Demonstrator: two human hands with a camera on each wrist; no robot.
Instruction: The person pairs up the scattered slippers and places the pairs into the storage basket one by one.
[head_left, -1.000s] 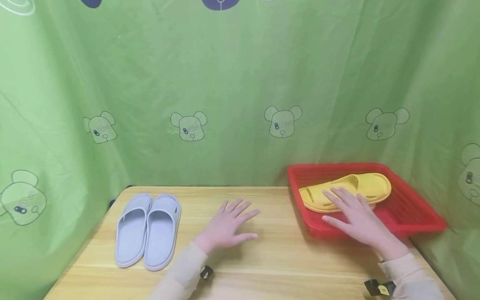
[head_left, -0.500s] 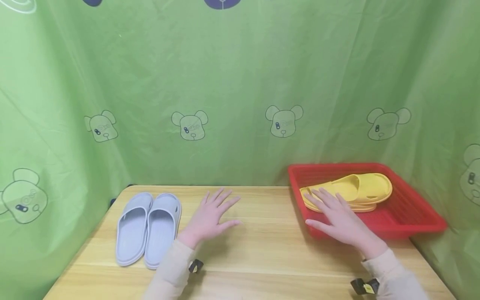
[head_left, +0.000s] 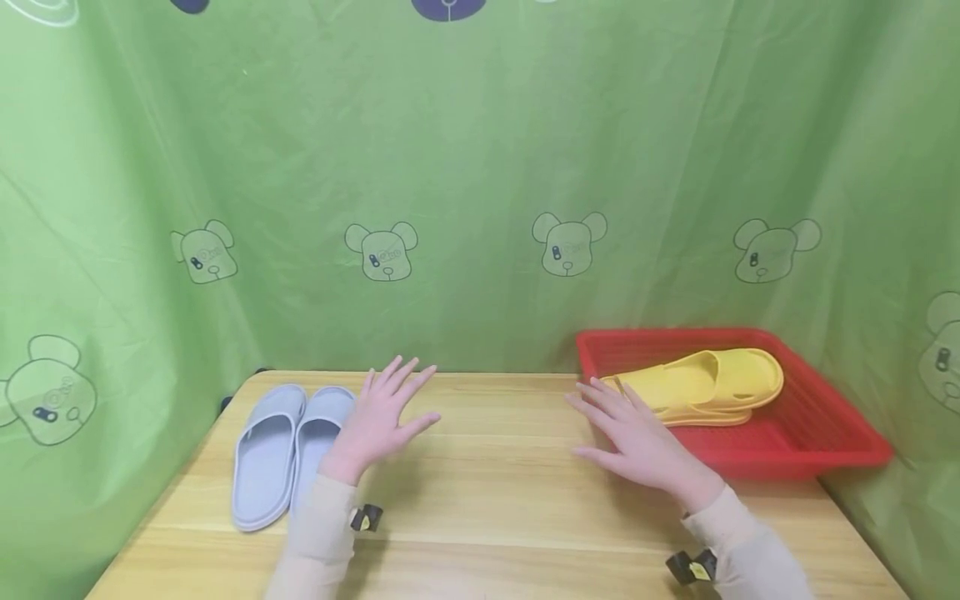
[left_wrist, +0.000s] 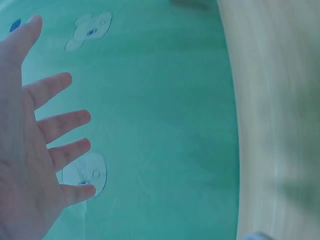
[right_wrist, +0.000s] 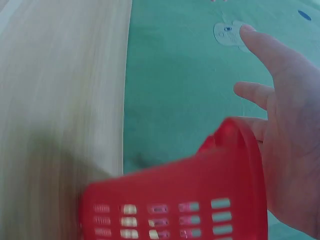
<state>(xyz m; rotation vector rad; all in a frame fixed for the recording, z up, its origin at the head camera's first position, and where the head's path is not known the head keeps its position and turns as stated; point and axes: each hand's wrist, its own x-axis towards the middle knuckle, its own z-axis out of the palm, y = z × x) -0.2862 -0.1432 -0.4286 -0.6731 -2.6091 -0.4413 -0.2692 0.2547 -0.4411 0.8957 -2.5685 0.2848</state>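
Hands spread wide, empty: left hand (head_left: 378,417) by grey slippers (head_left: 288,454) near table's left edge; right hand (head_left: 637,437) beside red basket (head_left: 817,433) w/ yellow slipper (head_left: 697,385).

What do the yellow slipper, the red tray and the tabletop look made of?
Yellow slipper: probably soft moulded foam or rubber; thick, matte, seamless. Red tray: likely rigid plastic, with slotted walls. Table: pale wood or wood-look laminate, showing grain lines.
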